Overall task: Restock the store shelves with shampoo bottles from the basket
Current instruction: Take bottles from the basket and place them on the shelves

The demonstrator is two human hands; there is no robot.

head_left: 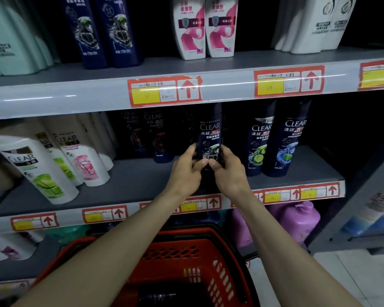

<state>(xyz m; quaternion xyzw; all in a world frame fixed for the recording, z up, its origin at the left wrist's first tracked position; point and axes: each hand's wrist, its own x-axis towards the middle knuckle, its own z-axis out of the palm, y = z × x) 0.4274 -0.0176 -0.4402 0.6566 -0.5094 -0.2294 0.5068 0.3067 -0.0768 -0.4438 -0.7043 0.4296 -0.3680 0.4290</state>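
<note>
Both arms reach forward; the left hand (186,168) and right hand (227,171) clamp their fingers around an upright dark-blue plastic shampoo bottle (210,135) over the grey middle shelf (131,180).

Held bottle (209,134): showing dark navy, white lettering.
Basket (186,251): showing red, slotted.
Shelf tags (155,91): showing red borders, yellow patches.

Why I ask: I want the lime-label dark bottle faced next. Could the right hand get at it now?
Likely not yet: the right hand and left hand both hold the middle bottle. The lime-label bottle stands close beside, nothing between.
</note>
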